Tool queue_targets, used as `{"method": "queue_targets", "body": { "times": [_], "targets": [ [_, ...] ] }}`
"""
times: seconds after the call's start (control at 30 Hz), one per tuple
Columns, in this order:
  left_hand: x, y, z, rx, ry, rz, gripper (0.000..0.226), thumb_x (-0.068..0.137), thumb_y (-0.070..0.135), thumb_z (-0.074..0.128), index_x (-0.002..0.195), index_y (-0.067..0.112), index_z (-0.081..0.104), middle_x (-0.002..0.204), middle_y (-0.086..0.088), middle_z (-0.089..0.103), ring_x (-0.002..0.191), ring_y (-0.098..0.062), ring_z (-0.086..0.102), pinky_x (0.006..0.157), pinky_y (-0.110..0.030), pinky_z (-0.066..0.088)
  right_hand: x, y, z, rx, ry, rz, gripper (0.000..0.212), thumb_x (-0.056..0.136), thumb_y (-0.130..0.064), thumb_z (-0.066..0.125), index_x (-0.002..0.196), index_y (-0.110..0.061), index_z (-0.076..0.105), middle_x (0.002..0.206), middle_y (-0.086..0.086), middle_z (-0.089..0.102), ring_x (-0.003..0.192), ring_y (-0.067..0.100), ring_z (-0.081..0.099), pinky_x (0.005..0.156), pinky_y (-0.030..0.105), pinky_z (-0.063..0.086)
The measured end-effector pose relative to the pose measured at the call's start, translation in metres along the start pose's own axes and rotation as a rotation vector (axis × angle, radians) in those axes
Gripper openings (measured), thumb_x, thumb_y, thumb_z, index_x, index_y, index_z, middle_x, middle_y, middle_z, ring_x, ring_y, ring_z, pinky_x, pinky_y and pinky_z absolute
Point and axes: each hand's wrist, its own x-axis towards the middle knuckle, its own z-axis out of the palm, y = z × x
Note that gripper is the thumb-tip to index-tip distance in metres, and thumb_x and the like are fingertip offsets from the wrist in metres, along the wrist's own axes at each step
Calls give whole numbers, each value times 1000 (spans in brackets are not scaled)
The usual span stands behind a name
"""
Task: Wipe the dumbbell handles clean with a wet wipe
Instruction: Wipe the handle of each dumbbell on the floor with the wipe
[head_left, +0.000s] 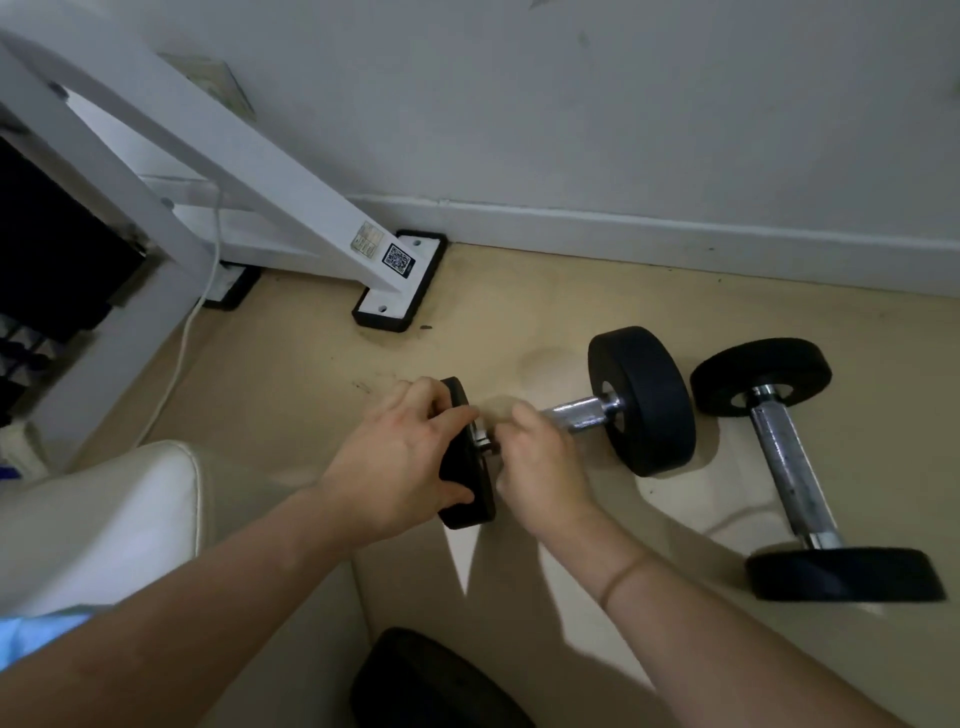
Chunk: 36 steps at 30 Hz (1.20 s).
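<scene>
A dumbbell with black round weights and a chrome handle (582, 413) lies on the beige floor in the middle of the view. My left hand (400, 462) grips its near black weight (470, 499) from the left. My right hand (540, 467) is closed around the near end of that handle; whatever it holds against the metal is hidden by the fingers. The far weight (644, 400) stands on its edge. A second dumbbell (795, 467) lies to the right, untouched, its handle pointing toward me.
A white metal frame leg (260, 171) on black-edged foot plates (400, 291) stands at the back left by the skirting board. A white cable (182, 343) runs down the floor. A cream cushion (104, 519) is at my left; a dark round object (431, 680) lies below.
</scene>
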Motion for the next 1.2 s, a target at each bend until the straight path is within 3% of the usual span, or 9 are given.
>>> {"method": "queue_targets", "body": {
  "times": [0.07,0.2,0.37,0.53,0.7,0.87,0.97,1.1,1.2],
  "targets": [
    [1,3,-1,-127,-19,-35,73,75,48,70,138,25,43,108,4,43,98,-16,47,83,-24,38,-7,-6,-3,-4,-96,-86,29,41,0,83,61,-8,64,69,5,55,47,23,54,40,25,44],
    [0,6,4,-190,-16,-85,78,77,43,73,142,21,36,114,3,40,111,-17,40,92,-22,33,7,29,-31,-185,-69,220,19,81,-6,57,97,-11,66,100,8,53,81,28,59,66,32,42],
    [-10,16,5,-139,-91,-89,93,71,50,75,146,20,27,130,-1,29,121,-20,35,103,-29,38,-10,-9,-28,-148,-287,-47,19,83,-5,55,100,-6,63,105,10,49,92,30,56,72,37,44],
    [-23,28,7,-13,-89,-43,81,81,51,64,144,26,21,135,-2,22,115,-25,44,92,-34,47,-5,23,-50,-313,-234,91,21,85,-2,52,103,-6,62,107,11,50,92,28,58,78,36,46],
    [-16,20,9,-267,-128,-151,103,72,47,75,150,27,11,155,0,9,138,-23,28,107,-32,35,-55,3,-28,-111,-336,-50,26,78,0,55,101,-9,65,105,9,56,93,33,61,71,34,44],
    [-14,16,8,-127,-189,-101,96,78,56,65,150,18,13,158,-3,13,142,-20,23,112,-34,30,-50,22,-49,206,80,99,31,87,-2,57,116,-11,65,101,2,59,84,16,58,80,20,44],
    [-14,18,5,15,-204,-60,89,73,59,67,142,21,25,144,-4,32,119,-26,48,94,-40,49,-28,23,-84,509,-55,279,31,90,-3,54,117,-12,65,92,-4,56,85,12,56,76,14,40],
    [-8,39,4,223,-318,-32,72,79,51,65,134,19,33,129,-13,36,110,-30,49,85,-42,51,-23,46,-143,948,-369,577,25,85,10,52,104,-1,65,88,8,61,83,20,61,80,31,54],
    [0,38,3,307,-399,-29,64,86,45,57,138,19,29,134,-20,28,117,-33,40,92,-39,44,-40,64,-188,847,-521,630,22,86,9,48,102,1,60,93,16,59,79,21,57,70,29,51]
  ]
}}
